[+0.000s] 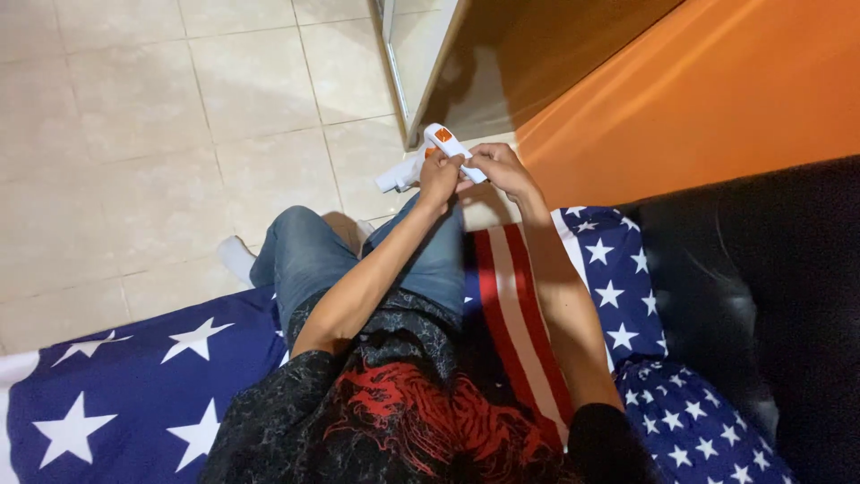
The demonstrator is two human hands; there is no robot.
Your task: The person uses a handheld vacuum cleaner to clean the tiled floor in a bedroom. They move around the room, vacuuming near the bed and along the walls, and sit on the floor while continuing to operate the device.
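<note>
Clearly both hands meet on a white glue gun (pixel 428 159), held out in front of the knees above the pale tiled floor (pixel 152 116). It is a white plastic, pistol-shaped tool: the handle rises up and to the right and ends in a blunt top that carries a small orange square label (pixel 443 135), while the barrel and nozzle stick out low to the left, toward the tiles. A little more orange shows just below the handle top, next to the fingers; what that part is cannot be told at this size.

The left hand (pixel 440 177) is curled shut around the middle of the gun's body, knuckles toward the camera. The right hand (pixel 498 168) is also closed, its fingers pinching the handle from the right side, so the two hands touch each other across the tool.

Below them are the person's legs in blue jeans (pixel 309 255), a white sock (pixel 236 255) on the floor at the left, and a black shirt with a red print (pixel 403 412). The person sits on a blue cloth with white stars and red-and-white stripes (pixel 134 385). An orange surface (pixel 699 99) rises at the upper right, with a dark wooden panel (pixel 537 45) beside it and a black cushion (pixel 761 296) at the right edge.
</note>
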